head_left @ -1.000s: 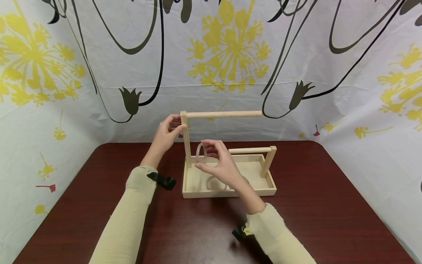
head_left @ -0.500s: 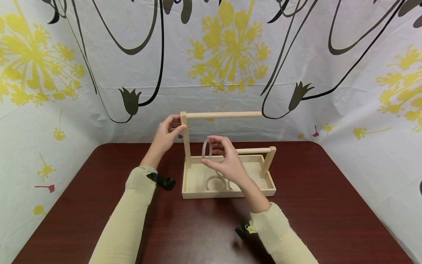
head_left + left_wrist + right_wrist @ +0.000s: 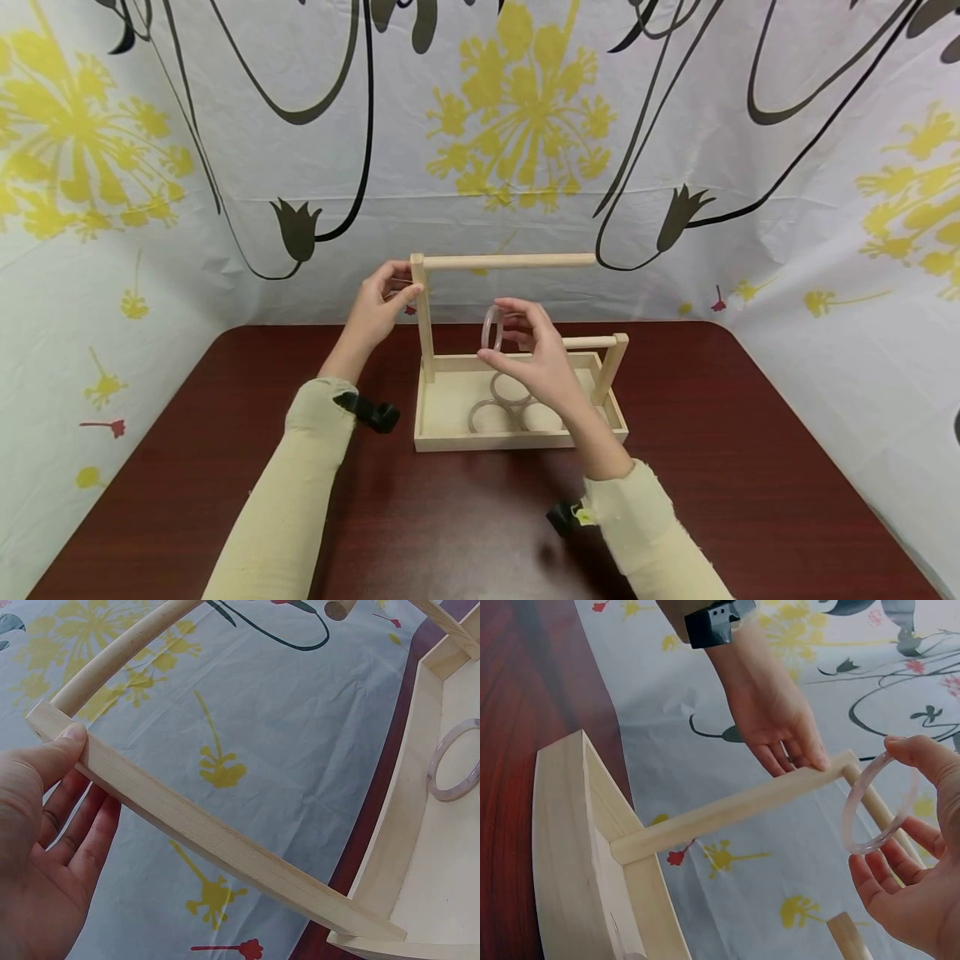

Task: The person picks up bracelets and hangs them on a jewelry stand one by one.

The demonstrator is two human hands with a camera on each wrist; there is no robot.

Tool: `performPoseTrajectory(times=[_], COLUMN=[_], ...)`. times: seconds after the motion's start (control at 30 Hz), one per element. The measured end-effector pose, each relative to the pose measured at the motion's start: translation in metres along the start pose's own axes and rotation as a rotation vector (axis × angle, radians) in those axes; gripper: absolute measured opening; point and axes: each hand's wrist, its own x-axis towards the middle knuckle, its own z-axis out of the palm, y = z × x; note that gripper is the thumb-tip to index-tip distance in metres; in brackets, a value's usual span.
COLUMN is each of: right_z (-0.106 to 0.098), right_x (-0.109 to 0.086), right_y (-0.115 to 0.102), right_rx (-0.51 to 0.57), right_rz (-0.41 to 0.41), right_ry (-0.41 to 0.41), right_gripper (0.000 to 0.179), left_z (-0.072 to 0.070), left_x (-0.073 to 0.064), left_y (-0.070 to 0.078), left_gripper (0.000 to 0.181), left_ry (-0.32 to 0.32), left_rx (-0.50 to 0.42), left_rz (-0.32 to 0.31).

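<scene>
Shifting rightward, right hand (image 3: 546, 367) is pinching a ring (image 3: 487, 328), seemingly nearing the free end of top rod (image 3: 510, 262). Left hand (image 3: 373, 308) is gripping post (image 3: 423, 325).

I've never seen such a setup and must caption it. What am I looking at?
No machine here: a person works bare-handed. The wide view comes from a head-worn camera, the closer ones from a camera on each wrist. On the dark red table stands a wooden tray with a tall post and bar at one end, a shorter pair at the other. The left hand grips the tall post near its top. The right hand holds a translucent ring, and three similar rings lie in the tray.
</scene>
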Motion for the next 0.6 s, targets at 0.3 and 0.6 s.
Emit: performPoseTrajectory(times=[0.3,0.6], right_z=[-0.011,-0.02], right_x=[-0.002,-0.005], right_y=[0.002,0.001], right_rx=[-0.01,-0.008], right_rz=[0.022,0.027], right_ry=[0.027,0.042], right_gripper=[0.067,0.068], left_z=[0.0,0.0], left_x=[-0.001,0.0], left_y=[0.0,0.001], left_gripper=[0.036,0.035], left_ry=[-0.002,-0.003], left_rx=[0.0,0.0], left_rz=[-0.002,-0.003])
